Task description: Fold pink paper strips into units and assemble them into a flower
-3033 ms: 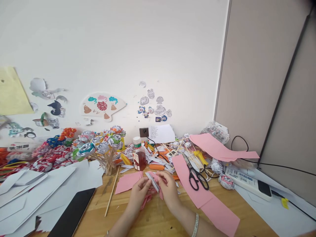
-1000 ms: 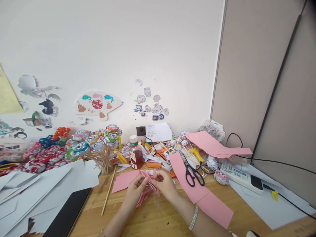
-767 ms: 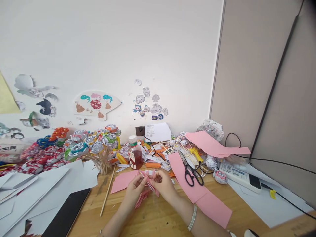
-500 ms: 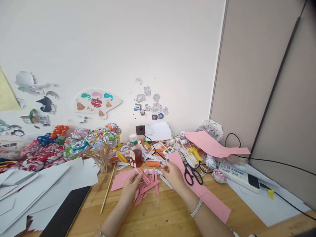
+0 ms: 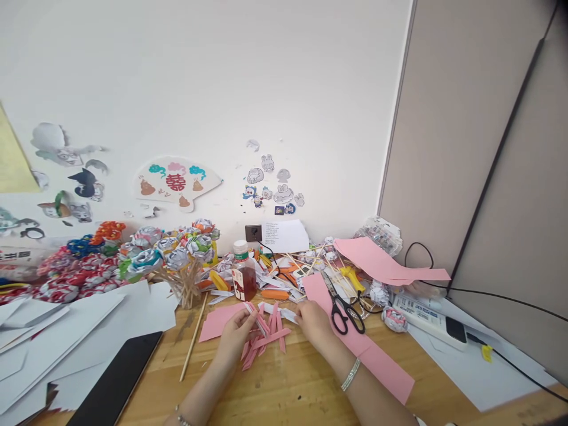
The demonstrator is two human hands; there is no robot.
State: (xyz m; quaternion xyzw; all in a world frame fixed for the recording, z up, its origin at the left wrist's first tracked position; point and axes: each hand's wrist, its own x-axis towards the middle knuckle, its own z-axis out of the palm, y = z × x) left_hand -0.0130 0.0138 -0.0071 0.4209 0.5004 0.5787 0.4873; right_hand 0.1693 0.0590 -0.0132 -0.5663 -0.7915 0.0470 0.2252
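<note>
My left hand is closed round a small bundle of pink paper strips, with a pale strip among them. Below and beside it, loose pink strips lie crossed in a pile on the wooden table. My right hand is closed, its fingertips at the end of a white paper strip just right of the pile; the fingers partly hide the contact. Black-handled scissors rest on a long pink paper sheet beside my right hand. More pink paper lies left of the bundle.
A jar with a white lid stands behind the hands, amid paper scraps and sticks. Paper flowers on sticks are at the left, near a thin stick, white sheets and a black tablet-like slab. A power strip sits right.
My right hand has moved slightly down, its fingers now at the white strip's end. My left hand keeps hold of the pink bundle, almost unmoved. The camera view has shifted slightly.
</note>
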